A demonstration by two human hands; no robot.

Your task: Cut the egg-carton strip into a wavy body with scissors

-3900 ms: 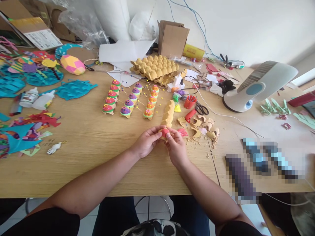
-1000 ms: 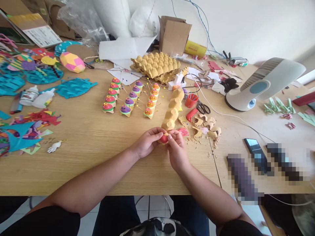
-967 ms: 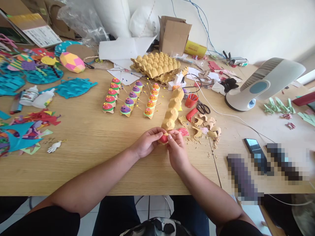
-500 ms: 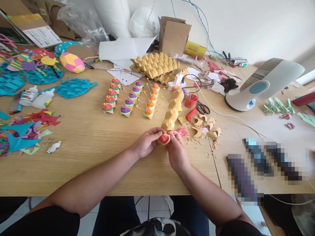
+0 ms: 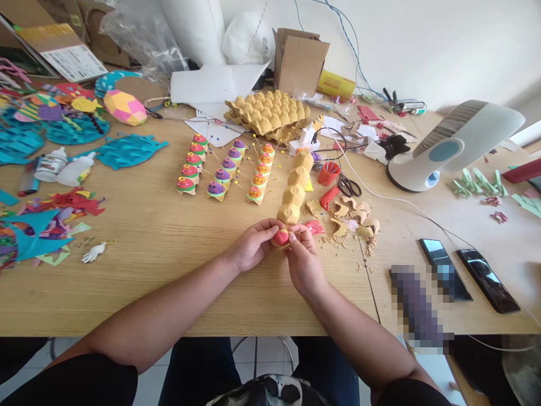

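A yellow egg-carton strip (image 5: 293, 195) of several bumps lies lengthwise away from me, its near end between my hands. On that near bump is a red piece (image 5: 281, 237). My left hand (image 5: 253, 243) pinches the left side of this end with thumb and forefinger. From the right, my right hand (image 5: 305, 256) holds the same end, its thumb against the red piece. Left of the strip stand decorated carton strips: one red (image 5: 193, 158), one purple (image 5: 225, 172) and one orange (image 5: 260, 173), with pins sticking out.
Carton scraps (image 5: 359, 214), scissors (image 5: 349, 185) and a red cup (image 5: 328, 173) lie to the right. Beyond them is a white fan (image 5: 443, 149). Phones (image 5: 488, 281) rest at the near right. Egg trays (image 5: 270, 113) sit at the back; coloured paper (image 5: 38, 234) is at left.
My right thumb has shifted slightly on the red piece, and more of its rounded surface shows. The near end of the strip has tilted a little.
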